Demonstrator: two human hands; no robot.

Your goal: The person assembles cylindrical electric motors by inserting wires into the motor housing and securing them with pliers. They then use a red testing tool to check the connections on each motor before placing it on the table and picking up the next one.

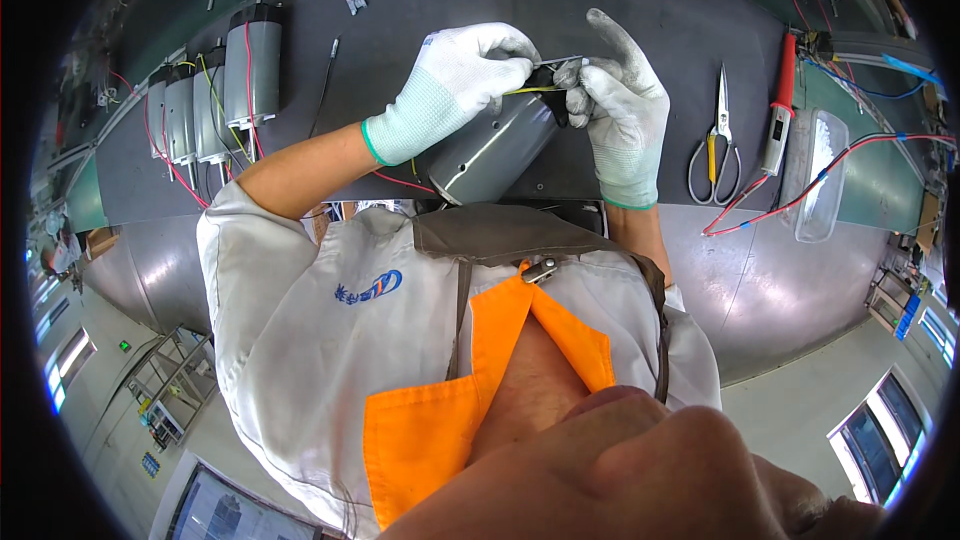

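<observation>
Both my hands wear white knitted gloves with grey-soiled fingers. A grey cylindrical motor lies tilted on the dark bench in front of me, its black end cap partly hidden by my right hand. Above that end, my left hand is closed in a pinch on a thin wire. My right hand pinches the same wire further right between thumb and fingers, one finger stretched upward. A yellow-green wire runs just below, between the hands. The wire's exact ends are hidden by the gloves.
Several grey motors with red leads stand at left. To the right lie scissors, a red-and-white soldering-iron-like tool on a red cable, and a clear plastic box. A black cable piece lies left of my hands.
</observation>
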